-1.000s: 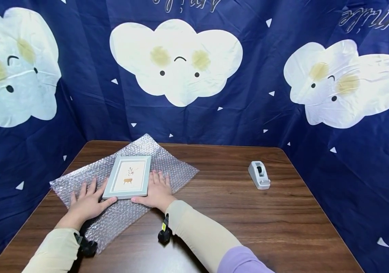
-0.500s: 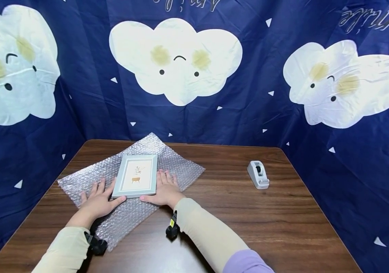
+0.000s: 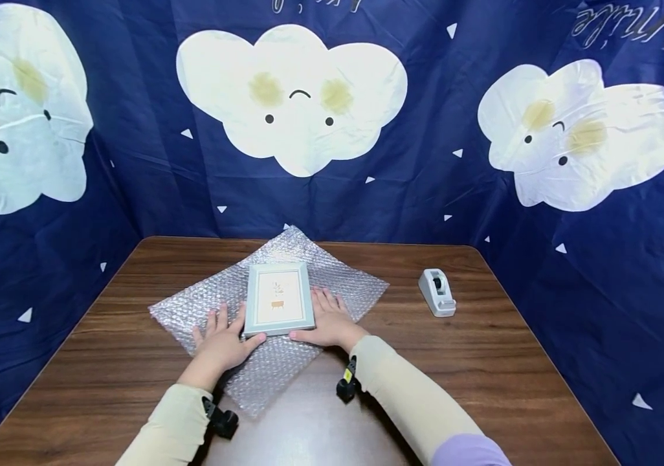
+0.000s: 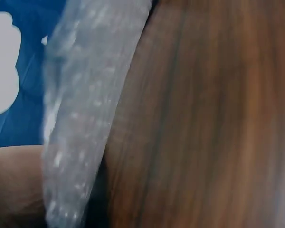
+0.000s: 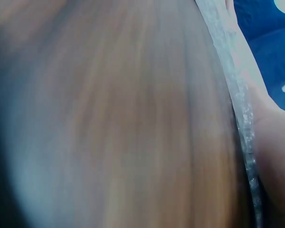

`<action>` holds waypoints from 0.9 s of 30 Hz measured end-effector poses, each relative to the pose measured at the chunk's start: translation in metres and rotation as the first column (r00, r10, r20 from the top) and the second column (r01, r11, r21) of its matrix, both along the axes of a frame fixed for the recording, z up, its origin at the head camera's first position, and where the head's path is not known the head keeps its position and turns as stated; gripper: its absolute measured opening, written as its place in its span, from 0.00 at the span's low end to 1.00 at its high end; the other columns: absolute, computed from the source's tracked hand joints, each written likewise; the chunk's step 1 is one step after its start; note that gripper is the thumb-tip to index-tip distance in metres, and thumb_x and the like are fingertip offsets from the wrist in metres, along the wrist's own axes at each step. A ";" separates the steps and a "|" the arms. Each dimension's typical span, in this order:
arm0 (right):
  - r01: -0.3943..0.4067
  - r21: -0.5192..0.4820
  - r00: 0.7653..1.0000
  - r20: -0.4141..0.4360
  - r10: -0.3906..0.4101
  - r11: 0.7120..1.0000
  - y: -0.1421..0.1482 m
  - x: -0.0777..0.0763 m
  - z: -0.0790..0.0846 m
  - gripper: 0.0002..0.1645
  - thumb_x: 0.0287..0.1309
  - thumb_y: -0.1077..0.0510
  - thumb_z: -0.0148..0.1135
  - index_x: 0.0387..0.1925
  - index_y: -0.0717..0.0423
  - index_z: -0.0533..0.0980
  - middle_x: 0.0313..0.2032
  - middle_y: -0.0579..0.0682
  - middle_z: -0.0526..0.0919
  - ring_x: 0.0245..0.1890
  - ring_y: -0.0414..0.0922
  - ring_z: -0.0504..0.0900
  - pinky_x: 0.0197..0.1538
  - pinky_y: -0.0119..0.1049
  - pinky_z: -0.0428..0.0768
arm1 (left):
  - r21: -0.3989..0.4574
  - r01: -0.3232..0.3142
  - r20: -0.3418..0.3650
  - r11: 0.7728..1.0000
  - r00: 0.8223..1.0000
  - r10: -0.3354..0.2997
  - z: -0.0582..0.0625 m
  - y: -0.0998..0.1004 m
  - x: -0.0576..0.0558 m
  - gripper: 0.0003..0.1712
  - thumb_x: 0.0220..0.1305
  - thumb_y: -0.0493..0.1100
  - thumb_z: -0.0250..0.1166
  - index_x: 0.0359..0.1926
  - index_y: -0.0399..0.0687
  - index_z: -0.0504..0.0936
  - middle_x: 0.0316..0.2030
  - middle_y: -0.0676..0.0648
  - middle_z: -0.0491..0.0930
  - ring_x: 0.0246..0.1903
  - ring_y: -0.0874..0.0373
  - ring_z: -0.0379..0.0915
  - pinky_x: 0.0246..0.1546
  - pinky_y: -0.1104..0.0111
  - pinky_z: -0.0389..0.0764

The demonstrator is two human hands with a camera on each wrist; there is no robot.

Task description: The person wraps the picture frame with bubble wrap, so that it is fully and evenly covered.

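Observation:
A pale blue picture frame (image 3: 279, 299) with a small plant print lies face up on a sheet of bubble wrap (image 3: 210, 299), whose corners spread out around it. My left hand (image 3: 221, 343) rests flat on the wrap at the frame's lower left, fingers spread and thumb at the near edge. On the other side my right hand (image 3: 330, 323) lies with straight fingers along the frame's right edge, its thumb by the near right corner. In the left wrist view the bubble wrap (image 4: 90, 104) stands close to the camera and part of the hand shows at lower left.
A white tape dispenser (image 3: 438, 293) stands on the right part of the brown wooden table (image 3: 483, 382). Behind and to the sides hangs a dark blue curtain (image 3: 134, 175) with cloud prints. A small black camera is strapped to each wrist.
Both hands, the picture frame and the bubble wrap have slid together to the right across the table. The tape dispenser has stayed where it was; the head view has shifted slightly.

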State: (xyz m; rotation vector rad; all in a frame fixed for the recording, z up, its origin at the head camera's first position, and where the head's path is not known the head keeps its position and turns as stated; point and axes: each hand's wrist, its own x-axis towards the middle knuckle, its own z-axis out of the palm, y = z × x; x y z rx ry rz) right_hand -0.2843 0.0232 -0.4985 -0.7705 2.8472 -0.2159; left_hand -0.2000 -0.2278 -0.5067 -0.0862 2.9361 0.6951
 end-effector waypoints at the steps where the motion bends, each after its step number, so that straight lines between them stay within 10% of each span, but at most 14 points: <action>1: -0.006 -0.010 1.000 0.002 0.006 1.000 0.008 -0.001 0.001 0.72 0.53 0.14 0.48 0.81 0.55 0.38 0.81 0.52 0.40 0.80 0.51 0.36 0.78 0.53 0.38 | -0.002 -0.002 0.005 1.000 1.000 0.002 0.001 0.008 0.000 0.57 0.66 0.75 0.52 0.81 0.47 0.44 0.76 0.26 0.30 0.74 0.25 0.23 0.64 0.26 0.27; 13: -0.071 -0.065 0.996 -0.060 0.067 0.995 0.093 -0.013 0.002 0.69 0.55 0.18 0.54 0.81 0.54 0.42 0.80 0.52 0.44 0.80 0.52 0.39 0.78 0.54 0.40 | -0.023 -0.036 0.005 0.999 0.999 0.036 0.014 0.089 0.000 0.54 0.67 0.72 0.57 0.81 0.51 0.47 0.78 0.28 0.36 0.75 0.27 0.29 0.66 0.26 0.36; 27: -0.051 -0.108 0.990 -0.134 0.036 0.993 0.112 -0.009 -0.012 0.69 0.52 0.16 0.53 0.81 0.51 0.46 0.80 0.50 0.48 0.80 0.51 0.44 0.78 0.53 0.45 | -0.140 -0.008 -0.100 0.990 0.995 -0.006 0.004 0.098 -0.004 0.55 0.62 0.77 0.57 0.81 0.56 0.53 0.75 0.28 0.51 0.72 0.27 0.48 0.62 0.27 0.56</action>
